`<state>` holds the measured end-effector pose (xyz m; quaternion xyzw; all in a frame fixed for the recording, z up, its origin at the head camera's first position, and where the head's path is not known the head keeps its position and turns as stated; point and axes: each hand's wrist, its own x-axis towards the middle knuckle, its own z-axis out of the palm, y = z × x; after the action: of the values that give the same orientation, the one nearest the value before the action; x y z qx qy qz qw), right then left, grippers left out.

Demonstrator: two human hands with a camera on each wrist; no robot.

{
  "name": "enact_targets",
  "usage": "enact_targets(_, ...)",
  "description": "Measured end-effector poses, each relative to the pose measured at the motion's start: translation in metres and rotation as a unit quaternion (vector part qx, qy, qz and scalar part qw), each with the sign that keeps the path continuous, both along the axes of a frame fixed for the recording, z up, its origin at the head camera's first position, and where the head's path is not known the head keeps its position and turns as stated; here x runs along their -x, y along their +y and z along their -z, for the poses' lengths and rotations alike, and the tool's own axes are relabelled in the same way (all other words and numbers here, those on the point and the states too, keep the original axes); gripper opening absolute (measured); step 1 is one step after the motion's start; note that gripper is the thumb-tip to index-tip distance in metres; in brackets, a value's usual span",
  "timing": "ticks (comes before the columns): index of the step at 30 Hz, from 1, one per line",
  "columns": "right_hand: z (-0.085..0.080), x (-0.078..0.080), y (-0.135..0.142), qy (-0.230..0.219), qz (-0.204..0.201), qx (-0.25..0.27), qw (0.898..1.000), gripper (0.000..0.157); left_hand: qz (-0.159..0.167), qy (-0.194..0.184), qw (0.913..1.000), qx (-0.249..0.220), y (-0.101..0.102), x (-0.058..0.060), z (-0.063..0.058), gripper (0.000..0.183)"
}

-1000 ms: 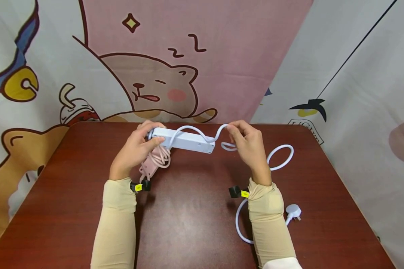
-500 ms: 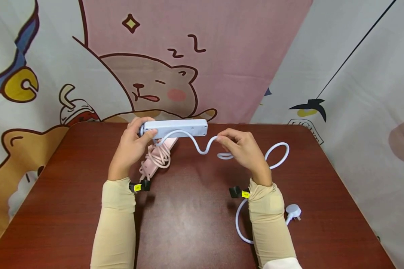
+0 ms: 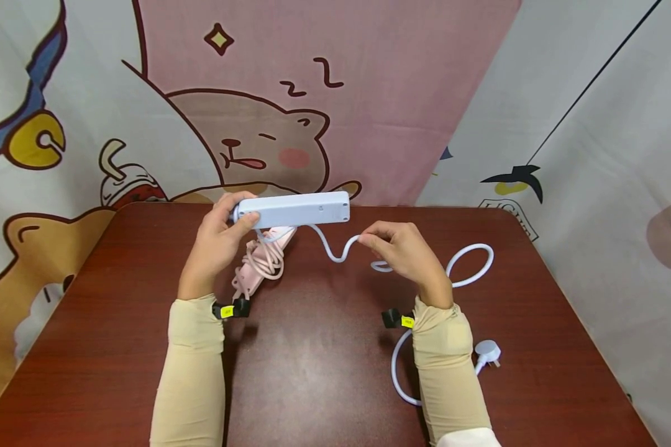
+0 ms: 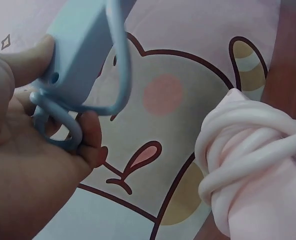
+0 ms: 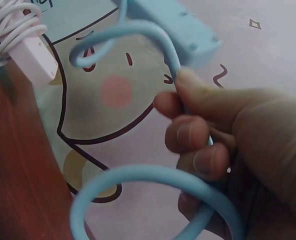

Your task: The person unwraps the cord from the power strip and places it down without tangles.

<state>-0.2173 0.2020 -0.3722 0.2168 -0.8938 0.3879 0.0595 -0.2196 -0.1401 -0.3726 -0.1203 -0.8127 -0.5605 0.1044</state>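
My left hand (image 3: 215, 245) grips the left end of a white power strip (image 3: 296, 210), raised above the table and nearly level. Its thumb lies along the near face. In the left wrist view a loop of cable (image 4: 122, 75) passes by the fingers at that end. The cord (image 3: 335, 257) dips below the strip and runs to my right hand (image 3: 408, 254), which pinches it between thumb and fingers. Beyond that hand the cord makes a loop (image 5: 138, 172) and trails over the table to a plug (image 3: 487, 351) beside the right sleeve.
A pink power strip (image 3: 248, 279) lies on the brown table (image 3: 313, 372) beneath the left hand, its own cord (image 3: 267, 259) wound round it. Behind the table's far edge hangs a cartoon-printed curtain (image 3: 397, 93).
The white strip has gone from slanting down rightward to nearly level and a little higher. Its cord, earlier across the near face, now hangs below. My right hand has dropped slightly, still pinching it.
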Motion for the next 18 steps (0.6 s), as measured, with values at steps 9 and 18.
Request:
enact_targets(9, 0.0010, 0.0015, 0.0039, 0.035, 0.084, -0.028, 0.995, 0.018, 0.059, 0.001, 0.9981, -0.018, -0.0005, 0.0005, 0.0012, 0.029)
enact_targets(18, 0.0030, 0.0040, 0.0046, 0.059, 0.169, 0.001, 0.984, 0.024, 0.061, 0.001, 0.9973, 0.042, -0.0014, -0.0017, 0.0017, 0.028)
